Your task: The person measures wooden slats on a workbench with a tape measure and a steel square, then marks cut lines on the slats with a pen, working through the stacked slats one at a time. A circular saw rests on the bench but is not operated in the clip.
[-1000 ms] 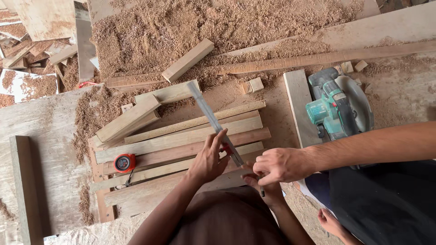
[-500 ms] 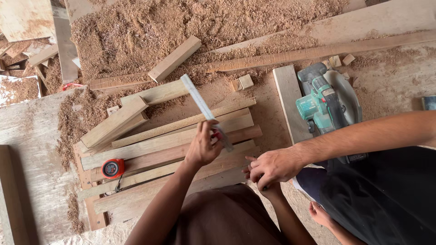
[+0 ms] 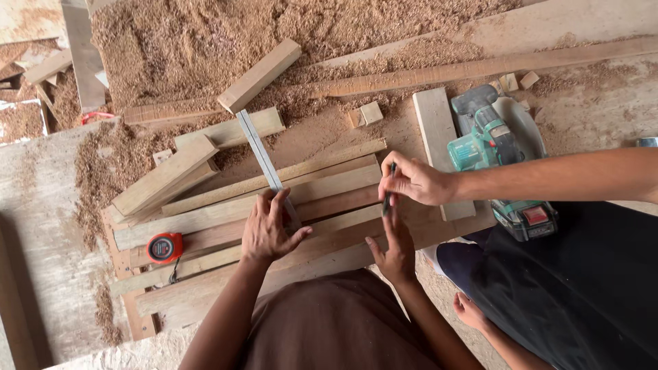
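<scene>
Here, the left hand lies flat, fingers spread, on the lower end of a long grey metal ruler that runs diagonally up toward the upper left of the frame, pinning it across a row of pale and reddish wooden slats laid side by side on the sawdust-strewn worktop. The right hand, right of centre, rests open on the slats, fingers extended and close together, empty. Just above it, another person's hand reaches in from the right, pinching a dark pencil whose tip touches the slats. A red and black tape measure sits at the lower left of the slats; a teal cordless circular saw lies at the right. To do this well, I judge the ruler needs steady downward pressure so it cannot pivot, the slats held from sliding, and the pencil mark kept fine and clear of the holding fingers.
</scene>
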`<action>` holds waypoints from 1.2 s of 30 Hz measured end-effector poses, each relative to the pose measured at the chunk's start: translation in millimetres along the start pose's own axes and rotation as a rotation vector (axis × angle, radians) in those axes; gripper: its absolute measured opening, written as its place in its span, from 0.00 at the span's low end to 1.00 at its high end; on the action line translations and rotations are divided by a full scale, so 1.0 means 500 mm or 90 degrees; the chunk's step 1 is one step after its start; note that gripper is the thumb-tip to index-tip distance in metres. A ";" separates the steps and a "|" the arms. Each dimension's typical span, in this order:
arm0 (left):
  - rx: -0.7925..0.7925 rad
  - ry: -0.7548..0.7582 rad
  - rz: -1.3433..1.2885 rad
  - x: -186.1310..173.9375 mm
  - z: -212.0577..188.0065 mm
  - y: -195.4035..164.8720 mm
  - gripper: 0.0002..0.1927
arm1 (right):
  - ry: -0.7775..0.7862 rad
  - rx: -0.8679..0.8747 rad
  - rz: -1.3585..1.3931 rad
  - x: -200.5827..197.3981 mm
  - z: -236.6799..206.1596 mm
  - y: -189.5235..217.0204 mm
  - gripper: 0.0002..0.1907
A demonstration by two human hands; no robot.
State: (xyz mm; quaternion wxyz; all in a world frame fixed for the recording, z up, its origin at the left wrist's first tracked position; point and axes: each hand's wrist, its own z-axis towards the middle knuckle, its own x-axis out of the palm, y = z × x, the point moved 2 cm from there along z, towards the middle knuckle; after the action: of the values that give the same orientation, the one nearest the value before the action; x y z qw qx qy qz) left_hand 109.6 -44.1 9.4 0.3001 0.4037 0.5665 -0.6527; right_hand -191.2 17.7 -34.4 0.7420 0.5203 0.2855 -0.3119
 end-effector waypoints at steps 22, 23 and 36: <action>-0.047 0.071 0.040 -0.008 0.003 0.002 0.45 | -0.001 0.027 -0.035 0.048 0.014 0.035 0.41; -0.041 0.062 0.039 -0.008 0.003 0.003 0.45 | 0.000 0.028 -0.041 0.053 0.008 0.040 0.41; -0.021 0.024 0.029 -0.013 0.001 0.004 0.43 | 0.661 -0.293 0.346 -0.149 0.330 -0.041 0.10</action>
State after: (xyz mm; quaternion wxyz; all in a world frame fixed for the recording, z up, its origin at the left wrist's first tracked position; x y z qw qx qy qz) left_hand 114.4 -45.4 13.9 0.3104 0.4240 0.5734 -0.6286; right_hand -238.3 -132.2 58.0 0.6523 0.4851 0.5258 0.2506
